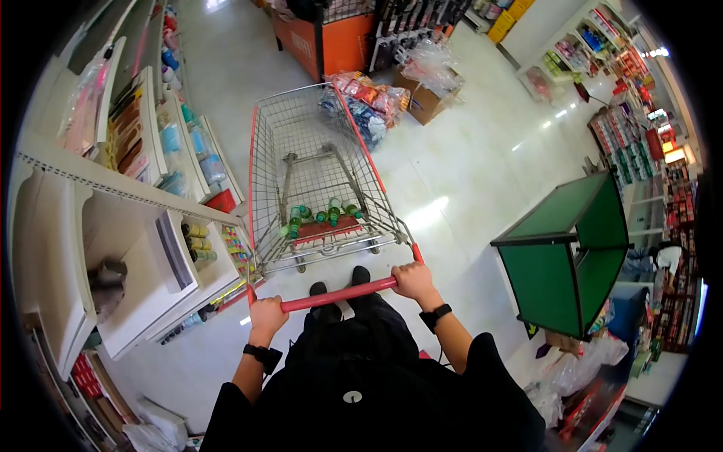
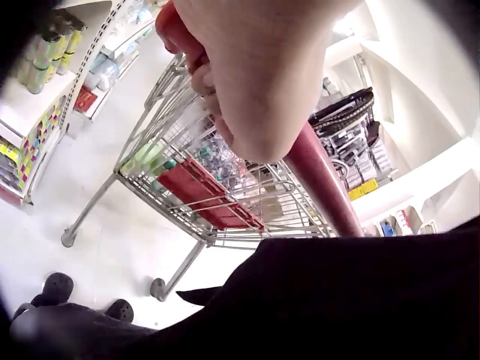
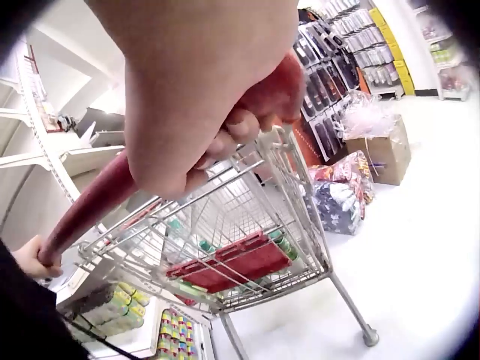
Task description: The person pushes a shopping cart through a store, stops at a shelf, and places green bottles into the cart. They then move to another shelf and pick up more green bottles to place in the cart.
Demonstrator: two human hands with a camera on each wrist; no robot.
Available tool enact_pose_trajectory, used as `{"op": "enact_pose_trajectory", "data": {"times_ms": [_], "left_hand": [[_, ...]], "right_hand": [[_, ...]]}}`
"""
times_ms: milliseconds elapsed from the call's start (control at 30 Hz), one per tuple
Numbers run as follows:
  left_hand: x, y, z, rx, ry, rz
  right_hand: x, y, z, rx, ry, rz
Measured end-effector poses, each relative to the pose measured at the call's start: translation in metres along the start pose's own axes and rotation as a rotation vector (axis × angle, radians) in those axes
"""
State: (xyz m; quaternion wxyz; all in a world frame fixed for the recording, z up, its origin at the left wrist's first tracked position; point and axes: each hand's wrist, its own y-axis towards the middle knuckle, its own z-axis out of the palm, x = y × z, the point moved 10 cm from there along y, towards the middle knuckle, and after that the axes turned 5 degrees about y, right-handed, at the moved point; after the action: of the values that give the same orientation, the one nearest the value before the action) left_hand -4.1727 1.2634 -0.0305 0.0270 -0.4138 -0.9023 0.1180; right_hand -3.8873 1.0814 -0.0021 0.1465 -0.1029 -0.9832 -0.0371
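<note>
My left hand (image 1: 269, 315) grips the left end of a shopping cart's red handle (image 1: 339, 293). At the handle's other end, my right hand (image 1: 414, 280) has its fingers curled round the bar. Ahead of both hands stands the wire shopping cart (image 1: 253, 151), its long sides edged in red. Several green bottles (image 1: 334, 213) lie inside near the red seat flap (image 1: 327, 229). In the right wrist view, curled fingers (image 3: 241, 126) show under the bar. The left wrist view shows the left hand (image 2: 262, 82) from behind, over the handle (image 2: 322, 180).
White shelves (image 1: 143, 301) with goods line the left, close to the cart. Bagged goods (image 1: 369, 124) and a cardboard box (image 1: 433, 98) sit on the floor by the cart's front right. An orange display stand (image 1: 297, 45) is beyond. A green-panelled bin (image 1: 536, 264) stands at right.
</note>
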Motion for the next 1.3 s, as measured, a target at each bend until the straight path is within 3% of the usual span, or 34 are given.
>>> {"op": "enact_pose_trajectory", "data": {"times_ms": [267, 533, 1033, 1300], "left_hand": [[-0.021, -0.018, 0.007, -0.009, 0.015, 0.26], [-0.07, 0.011, -0.009, -0.03, 0.061, 0.518], [-0.226, 0.095, -0.021, -0.027, 0.14, 0.813], [-0.332, 0.144, -0.038, -0.083, 0.153, 0.978]], "right_hand": [[0.031, -0.101, 0.015, -0.038, 0.013, 0.197], [0.033, -0.16, 0.009, -0.114, 0.002, 0.411], [-0.038, -0.25, -0.019, -0.266, -0.076, 0.759], [-0.112, -0.28, -0.046, -0.312, -0.102, 0.901]]}}
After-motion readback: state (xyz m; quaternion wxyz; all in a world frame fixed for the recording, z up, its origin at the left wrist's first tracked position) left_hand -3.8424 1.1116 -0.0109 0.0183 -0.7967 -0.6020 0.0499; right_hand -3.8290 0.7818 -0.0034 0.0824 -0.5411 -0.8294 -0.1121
